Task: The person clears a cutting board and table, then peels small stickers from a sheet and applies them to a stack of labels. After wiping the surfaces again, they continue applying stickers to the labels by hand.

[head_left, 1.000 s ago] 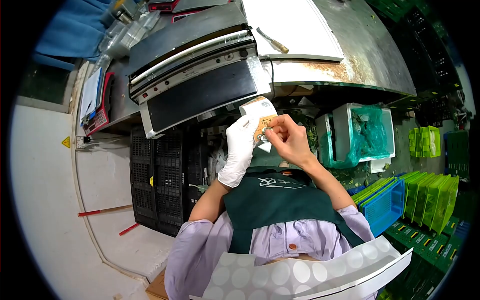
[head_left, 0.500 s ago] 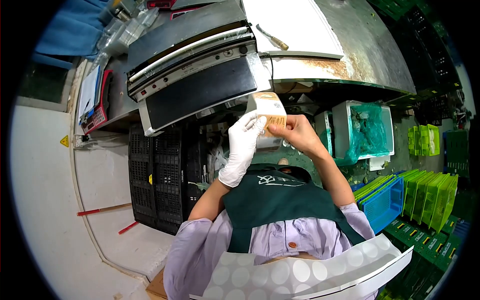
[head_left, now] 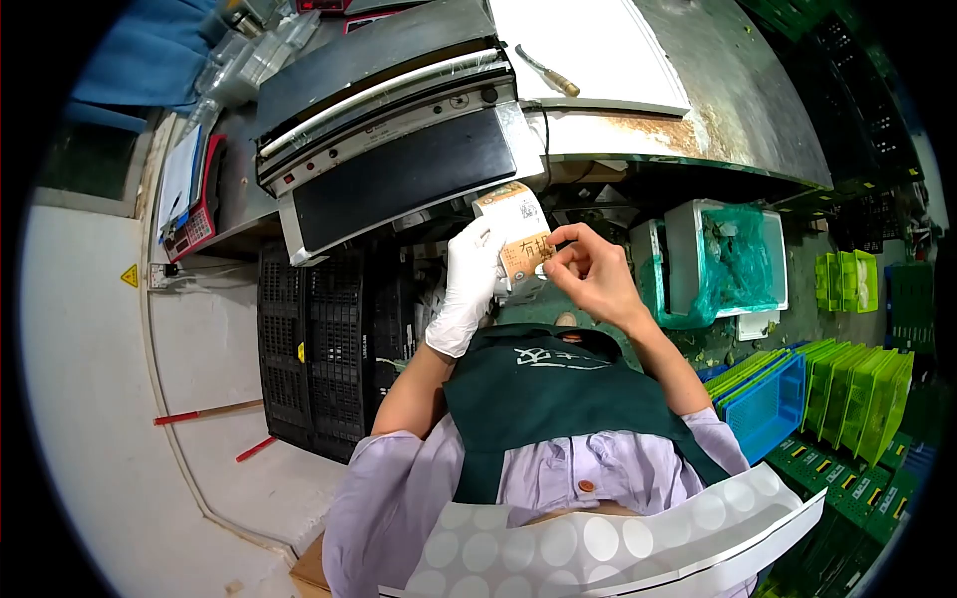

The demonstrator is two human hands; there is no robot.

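My left hand (head_left: 469, 282), in a white glove, is closed on a strip of printed labels (head_left: 526, 255), orange and white with dark characters and a square code. The strip's upper part curves away below the front of the wrapping machine. My bare right hand (head_left: 598, 279) is at the strip's right edge, thumb and forefinger pinched on it and partly covering the print. A sheet of round, pale stickers (head_left: 558, 545) lies across the front of my body, below the dark green apron (head_left: 558, 399); neither hand touches it.
A film wrapping machine (head_left: 399, 169) stands on the bench ahead. Right of it, a wooden-handled knife (head_left: 548, 72) lies on a white board (head_left: 618, 60). A white foam box (head_left: 681, 259) with green plastic, a blue basket (head_left: 763, 409) and black crates (head_left: 334, 349) surround me.
The label strip has turned to show more of its printed face and shifted slightly left with my left hand. My right hand's grip has moved to the strip's right edge.
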